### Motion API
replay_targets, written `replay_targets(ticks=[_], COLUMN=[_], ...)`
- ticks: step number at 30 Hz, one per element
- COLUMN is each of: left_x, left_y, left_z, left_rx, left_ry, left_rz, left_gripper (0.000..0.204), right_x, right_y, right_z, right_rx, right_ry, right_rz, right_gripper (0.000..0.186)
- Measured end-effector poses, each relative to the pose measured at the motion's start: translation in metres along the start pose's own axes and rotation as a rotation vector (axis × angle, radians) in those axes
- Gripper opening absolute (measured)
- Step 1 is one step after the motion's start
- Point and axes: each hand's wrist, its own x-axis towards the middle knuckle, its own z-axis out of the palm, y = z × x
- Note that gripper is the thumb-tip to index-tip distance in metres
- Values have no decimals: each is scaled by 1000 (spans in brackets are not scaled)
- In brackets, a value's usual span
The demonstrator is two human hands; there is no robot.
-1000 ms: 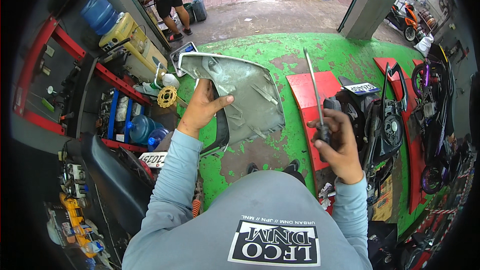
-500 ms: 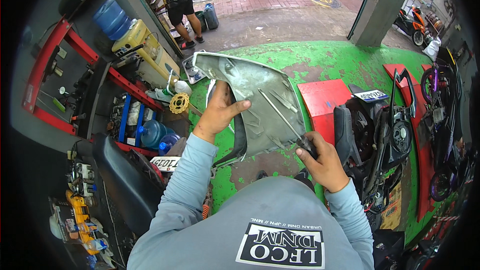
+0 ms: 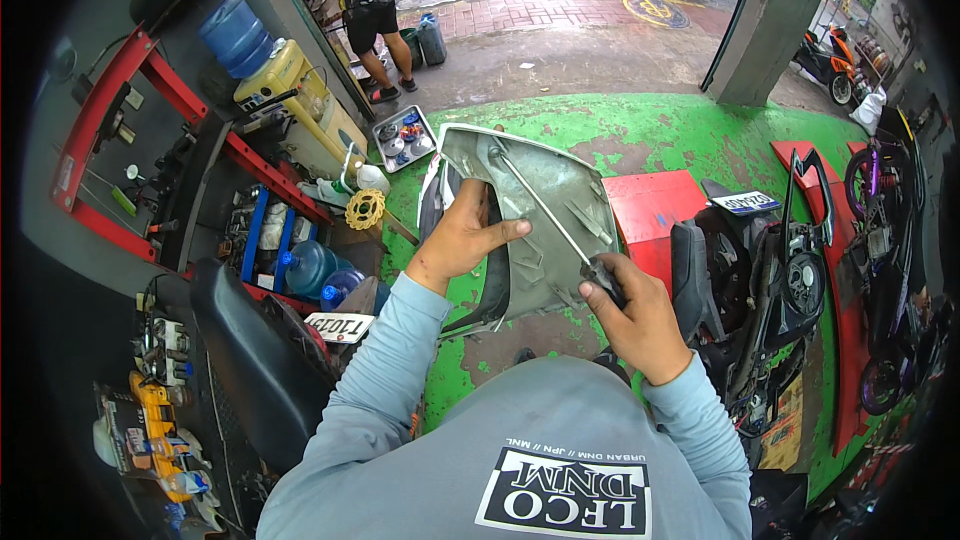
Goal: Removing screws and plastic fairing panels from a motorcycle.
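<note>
Grey panel held left of red ramp, inner face up — presumably to expose its ribs. Left hand pinches the edge away from ramp, thumb on top, fingers partly hidden. Right hand, nearer ramp, closed around screwdriver handle — tip by panel's far corner, contact unclear.

Left hand on grey panel, its 9 o'clock edge. Right hand grips screwdriver, tip toward 11 o'clock. Tray at 11 o'clock.

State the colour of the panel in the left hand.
The panel shows dull grey, best in the head view.
</note>
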Motion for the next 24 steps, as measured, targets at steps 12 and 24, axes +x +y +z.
replay_targets(ticks=[12,24], left_x=[4,6], left_y=[1,3], left_z=[0,-6], left_rx=[76,362], left_ry=[-39,-37], left_rz=[16,16], left_gripper=[110,101], right_x=[-6,-9], right_y=[-9,-23], right_z=[-7,-27], right_rx=[84,826], right_ry=[-107,-434], right_rz=[100,584], right_gripper=[32,41])
